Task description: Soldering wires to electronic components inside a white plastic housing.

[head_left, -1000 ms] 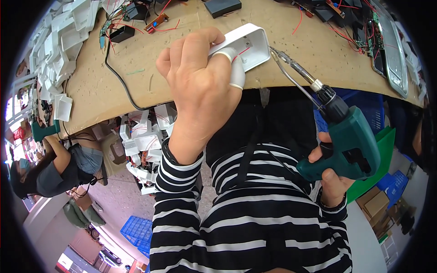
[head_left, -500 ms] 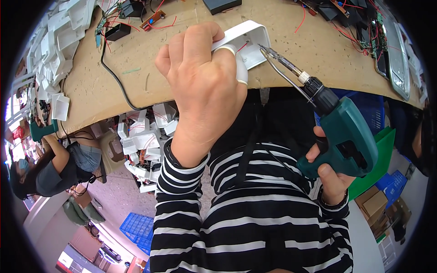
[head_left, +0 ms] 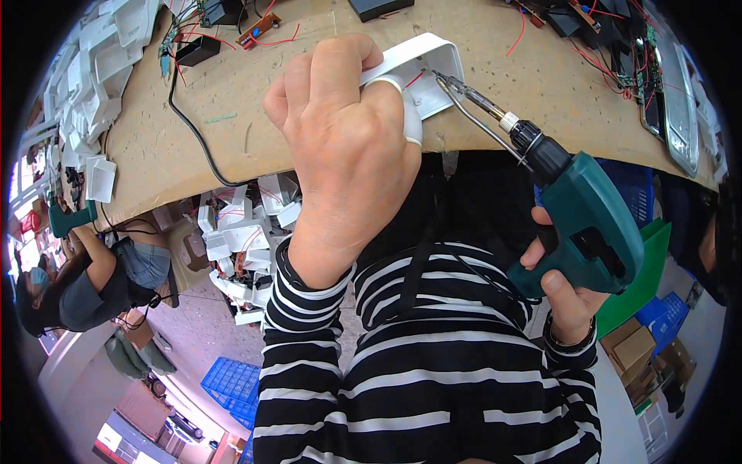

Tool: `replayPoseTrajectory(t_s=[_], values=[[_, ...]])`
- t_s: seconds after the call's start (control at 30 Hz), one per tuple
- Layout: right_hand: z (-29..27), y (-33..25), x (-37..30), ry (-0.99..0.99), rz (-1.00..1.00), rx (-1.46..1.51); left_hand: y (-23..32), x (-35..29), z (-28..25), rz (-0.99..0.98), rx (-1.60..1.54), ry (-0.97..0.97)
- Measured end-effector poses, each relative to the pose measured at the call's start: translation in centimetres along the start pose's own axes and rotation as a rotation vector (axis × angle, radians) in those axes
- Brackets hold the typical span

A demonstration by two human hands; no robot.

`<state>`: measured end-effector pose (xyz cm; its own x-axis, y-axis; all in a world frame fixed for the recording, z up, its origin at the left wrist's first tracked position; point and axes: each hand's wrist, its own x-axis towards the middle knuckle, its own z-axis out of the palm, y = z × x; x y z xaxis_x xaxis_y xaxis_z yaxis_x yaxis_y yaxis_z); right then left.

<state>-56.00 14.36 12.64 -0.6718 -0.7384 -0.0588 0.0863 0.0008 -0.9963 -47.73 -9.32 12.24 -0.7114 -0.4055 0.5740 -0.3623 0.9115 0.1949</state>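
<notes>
My left hand [head_left: 344,139] is closed round a white plastic housing [head_left: 413,50], tilted so its hollow inside faces right. White finger cots cover the tips of two digits pressed against it. A short red wire [head_left: 416,79] shows inside the housing. My right hand [head_left: 568,298] grips the handle of a green pistol-shaped soldering gun [head_left: 595,220] with a black collar and a curved metal feed tube [head_left: 495,135]. Its tip is inside the housing's opening, close to the red wire's end; whether they touch I cannot tell.
Brown-topped workbench [head_left: 255,116] with a black cable [head_left: 189,124]. White housings [head_left: 116,66] pile up at left, more [head_left: 243,232] below the bench edge. Circuit boards and red wires [head_left: 618,62] lie far right beside a clear tray [head_left: 676,116]. A co-worker [head_left: 100,271] sits at left.
The soldering gun has shifted slightly left and up, its tip now nearer the red wire's end. My left hand and the housing have barely moved.
</notes>
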Motion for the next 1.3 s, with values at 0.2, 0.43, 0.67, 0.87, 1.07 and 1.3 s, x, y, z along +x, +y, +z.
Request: replayPoseTrajectory(t_s=[0.2,0.43,0.67,0.87,1.07,1.3], values=[[0.1,0.0,0.4,-0.007,0.020,0.004,0.0,0.0,0.1,0.005,-0.007,0.007],[0.2,-0.2,0.8,-0.001,0.018,0.001,0.1,0.0,0.0,0.004,0.001,-0.006],[0.3,-0.4,0.9,-0.013,0.045,0.018,0.2,0.1,0.0,0.000,0.008,-0.006],[0.4,-0.4,1.0,-0.008,0.039,0.012,0.1,0.0,0.1,0.004,0.003,0.014],[0.4,-0.7,0.9,-0.002,0.076,-0.033,0.1,0.0,0.0,-0.005,0.016,-0.003],[0.5,-1.0,0.7,0.012,0.108,-0.049,0.2,0.0,-0.1,-0.009,0.015,-0.007]])
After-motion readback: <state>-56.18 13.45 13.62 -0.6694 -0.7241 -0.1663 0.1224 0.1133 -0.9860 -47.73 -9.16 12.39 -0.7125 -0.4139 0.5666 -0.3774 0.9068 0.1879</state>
